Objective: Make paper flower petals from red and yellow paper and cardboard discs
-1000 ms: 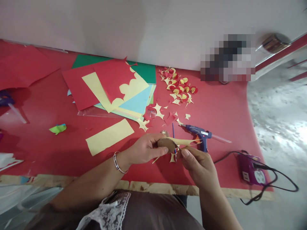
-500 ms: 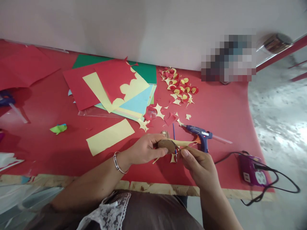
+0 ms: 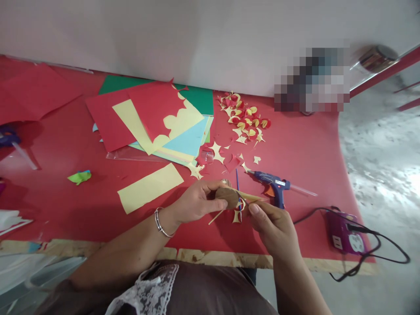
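Observation:
My left hand (image 3: 201, 201) is closed on a brown round disc (image 3: 226, 198), thumb on top and fingers behind. Opposite it, my right hand (image 3: 271, 221) pinches the end of a thin dark strip (image 3: 243, 199) that meets the disc's right edge; whether it is a strip or a tool I cannot tell. A narrow pale yellow strip (image 3: 249, 195) runs behind the disc toward my right fingers. Below the disc a thin pale stick (image 3: 215, 217) pokes out. On the table under my hands are a blue pen-like stick (image 3: 237, 177) and a yellow paper scrap (image 3: 236, 216).
A blue glue gun (image 3: 274, 183) lies beyond my right hand. Further right sits a purple power socket (image 3: 348, 232) with a black cable. Red and yellow paper petals (image 3: 249, 118), coloured sheets (image 3: 154, 109) and a yellow paper strip (image 3: 151, 188) lie on the red table (image 3: 308, 148).
The yellow strip behind the disc has tilted down at its right end, uncovering the glue gun's orange trigger. The disc has shifted slightly; both hands stay almost in place.

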`<action>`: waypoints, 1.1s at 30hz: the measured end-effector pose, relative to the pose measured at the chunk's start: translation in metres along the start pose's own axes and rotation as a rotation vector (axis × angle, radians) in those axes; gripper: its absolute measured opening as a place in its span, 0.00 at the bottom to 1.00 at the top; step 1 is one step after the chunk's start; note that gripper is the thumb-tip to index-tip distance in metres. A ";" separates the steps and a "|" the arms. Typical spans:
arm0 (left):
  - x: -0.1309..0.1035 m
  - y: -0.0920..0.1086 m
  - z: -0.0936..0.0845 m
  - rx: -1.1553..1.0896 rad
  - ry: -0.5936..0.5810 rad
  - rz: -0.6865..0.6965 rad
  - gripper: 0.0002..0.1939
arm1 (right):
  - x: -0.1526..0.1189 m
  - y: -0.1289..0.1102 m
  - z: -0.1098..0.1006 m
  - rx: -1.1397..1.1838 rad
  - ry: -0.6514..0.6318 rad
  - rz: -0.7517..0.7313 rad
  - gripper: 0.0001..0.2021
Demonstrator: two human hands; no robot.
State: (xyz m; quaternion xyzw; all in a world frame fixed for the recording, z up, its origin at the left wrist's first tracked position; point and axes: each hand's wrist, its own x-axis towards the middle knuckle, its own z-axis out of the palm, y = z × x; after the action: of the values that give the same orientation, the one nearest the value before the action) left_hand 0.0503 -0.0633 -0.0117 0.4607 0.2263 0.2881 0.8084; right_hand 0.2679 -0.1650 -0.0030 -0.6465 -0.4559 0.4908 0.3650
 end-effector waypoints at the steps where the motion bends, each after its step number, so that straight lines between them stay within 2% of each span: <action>1: 0.000 0.000 0.000 -0.003 -0.006 0.006 0.08 | 0.000 0.000 0.000 0.005 0.001 0.001 0.29; 5: 0.000 0.001 0.001 -0.006 -0.026 0.003 0.05 | -0.002 -0.009 0.003 0.007 0.029 0.013 0.28; 10: 0.000 0.005 0.000 0.018 -0.038 -0.003 0.07 | -0.004 -0.019 0.004 -0.038 0.025 -0.003 0.29; 14: 0.000 0.006 0.000 0.046 -0.041 0.017 0.08 | -0.004 -0.018 0.002 -0.052 0.034 0.010 0.29; 21: -0.002 0.006 -0.003 0.092 -0.066 -0.031 0.06 | -0.001 -0.010 -0.005 -0.138 -0.019 -0.074 0.28; 33: -0.003 0.004 -0.008 0.098 -0.111 -0.095 0.07 | 0.000 -0.012 -0.005 -0.121 -0.044 -0.055 0.27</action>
State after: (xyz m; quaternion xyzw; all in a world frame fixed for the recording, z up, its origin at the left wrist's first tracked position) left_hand 0.0422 -0.0590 -0.0116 0.5036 0.2165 0.2122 0.8090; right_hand 0.2701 -0.1612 0.0088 -0.6438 -0.5103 0.4663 0.3283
